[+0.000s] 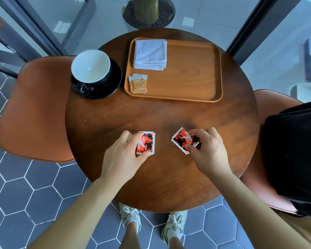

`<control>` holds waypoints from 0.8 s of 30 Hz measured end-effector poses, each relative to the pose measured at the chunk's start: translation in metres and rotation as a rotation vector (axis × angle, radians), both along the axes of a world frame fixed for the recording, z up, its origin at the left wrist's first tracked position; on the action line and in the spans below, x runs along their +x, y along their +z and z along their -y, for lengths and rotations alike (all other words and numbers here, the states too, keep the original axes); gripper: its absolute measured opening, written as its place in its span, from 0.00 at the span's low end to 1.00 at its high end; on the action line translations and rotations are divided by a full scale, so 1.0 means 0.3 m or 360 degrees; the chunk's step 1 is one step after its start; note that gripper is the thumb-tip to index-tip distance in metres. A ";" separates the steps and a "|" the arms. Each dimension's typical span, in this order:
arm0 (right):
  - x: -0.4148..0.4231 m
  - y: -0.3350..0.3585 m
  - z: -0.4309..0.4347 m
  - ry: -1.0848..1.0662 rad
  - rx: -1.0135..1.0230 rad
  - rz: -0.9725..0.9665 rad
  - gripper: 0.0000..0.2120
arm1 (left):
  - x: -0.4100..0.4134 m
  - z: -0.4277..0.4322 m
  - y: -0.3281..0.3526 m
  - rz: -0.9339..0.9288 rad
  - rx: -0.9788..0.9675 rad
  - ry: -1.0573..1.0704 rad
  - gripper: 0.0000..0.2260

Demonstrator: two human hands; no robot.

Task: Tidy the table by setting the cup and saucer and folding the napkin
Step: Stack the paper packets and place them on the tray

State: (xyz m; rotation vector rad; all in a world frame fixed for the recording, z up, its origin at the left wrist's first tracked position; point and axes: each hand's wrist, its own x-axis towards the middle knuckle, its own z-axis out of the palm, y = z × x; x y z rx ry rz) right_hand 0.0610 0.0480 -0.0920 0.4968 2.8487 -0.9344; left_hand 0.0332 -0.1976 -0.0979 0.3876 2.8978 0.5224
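1. Our left hand (123,153) lies low on the near part of the round wooden desk (115,119). Its grip is closed around a red-and-black sachet (146,143), with the thumb at the near edge and the fingers at the far edge.
2. Our right hand (207,148) has its grip pinched on a second red-and-black sachet (180,139), which is tilted. The fingers curl over its right end.
3. The two sachets are apart, with bare wood between them.
4. The cup (91,66), white inside and dark outside, stands upright on the black saucer (113,83) at the far left edge of the desk.
5. The white napkin (150,53) lies folded in the far left corner of the wooden tray (192,72).
6. Tan sugar packets (138,84) lie in the tray's near left corner, just beside the saucer.
7. An orange chair (34,108) stands to the left, and a black bag (294,150) rests on the seat to the right.
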 end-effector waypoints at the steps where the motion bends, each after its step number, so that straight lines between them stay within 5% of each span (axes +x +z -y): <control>1: 0.001 0.002 -0.002 0.0006 -0.0026 -0.0007 0.15 | -0.003 -0.004 -0.002 -0.0012 -0.0004 0.0019 0.27; 13: -0.050 0.065 0.000 -0.0117 -0.0592 0.0076 0.19 | 0.054 0.016 -0.100 -0.0436 0.0140 0.0112 0.19; 24: -0.194 0.092 0.186 0.0707 -0.0213 0.0098 0.20 | 0.076 0.022 -0.105 -0.0514 0.0256 0.0145 0.20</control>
